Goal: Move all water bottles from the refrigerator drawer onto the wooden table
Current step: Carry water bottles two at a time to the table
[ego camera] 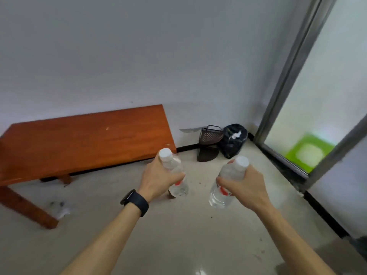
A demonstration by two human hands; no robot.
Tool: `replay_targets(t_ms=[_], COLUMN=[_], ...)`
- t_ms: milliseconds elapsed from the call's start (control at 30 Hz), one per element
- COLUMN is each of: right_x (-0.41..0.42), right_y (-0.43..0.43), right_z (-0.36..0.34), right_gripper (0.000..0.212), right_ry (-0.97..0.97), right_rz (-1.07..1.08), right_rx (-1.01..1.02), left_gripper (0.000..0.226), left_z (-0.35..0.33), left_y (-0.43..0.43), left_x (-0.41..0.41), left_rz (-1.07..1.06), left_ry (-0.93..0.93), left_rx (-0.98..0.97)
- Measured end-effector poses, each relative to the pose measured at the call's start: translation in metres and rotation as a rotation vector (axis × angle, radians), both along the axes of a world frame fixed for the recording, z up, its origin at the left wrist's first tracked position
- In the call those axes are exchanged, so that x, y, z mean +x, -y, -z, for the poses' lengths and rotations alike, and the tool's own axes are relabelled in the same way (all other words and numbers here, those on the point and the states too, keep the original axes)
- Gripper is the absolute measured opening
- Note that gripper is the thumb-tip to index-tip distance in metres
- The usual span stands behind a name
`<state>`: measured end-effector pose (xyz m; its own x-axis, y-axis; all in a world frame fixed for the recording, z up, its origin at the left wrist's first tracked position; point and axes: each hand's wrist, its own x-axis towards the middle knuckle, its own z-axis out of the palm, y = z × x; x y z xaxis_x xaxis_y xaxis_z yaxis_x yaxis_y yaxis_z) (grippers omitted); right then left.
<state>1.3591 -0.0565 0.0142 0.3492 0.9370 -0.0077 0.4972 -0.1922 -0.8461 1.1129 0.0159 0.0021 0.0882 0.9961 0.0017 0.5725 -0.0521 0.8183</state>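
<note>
Nearest: both forearms reach forward, with a black watch on the left wrist. The left grip is wrapped round the upper body of the left bottle, and the right grip is wrapped round the shoulder of the right bottle. Both bottles are clear and white-capped, tilted cap-up, and carried in air above the floor. One bottle per grip probably halves the trips. The high hold leaves the bases free, likely for standing them base-first. Beyond is the wooden worktop, against the wall. Neither bottle rests on it yet; both hang just off its near right corner. Farthest, in the room corner, are a dark basket and a black bag. The refrigerator drawer is not in view.
</note>
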Motion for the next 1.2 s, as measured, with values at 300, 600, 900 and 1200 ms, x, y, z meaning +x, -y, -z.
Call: replay_targets(t_ms=[300, 600, 900, 1200], right_x=[-0.112, -0.224, -0.362, -0.527], right_y=[-0.157, -0.319, -0.432, -0.524], right_z=[0.021, 0.023, 0.034, 0.069], right_gripper=[0.035, 0.041, 0.045, 0.053], right_ry=[0.007, 0.006, 0.025, 0.094], right_rz=[-0.304, -0.557, -0.76, -0.749], right_rx=[-0.021, -0.046, -0.063, -0.107], left_gripper=[0.051, 0.052, 0.052, 0.052], left_z=[0.013, 0.013, 0.032, 0.058], left_y=[-0.096, -0.198, -0.254, -0.342], left_x=[-0.132, -0.246, -0.37, -0.533], left_rz=[-0.248, -0.523, -0.695, -0.664], left_ry=[-0.108, -0.192, -0.15, -0.086], left_rx=[-0.003, -0.049, -0.077, -0.118])
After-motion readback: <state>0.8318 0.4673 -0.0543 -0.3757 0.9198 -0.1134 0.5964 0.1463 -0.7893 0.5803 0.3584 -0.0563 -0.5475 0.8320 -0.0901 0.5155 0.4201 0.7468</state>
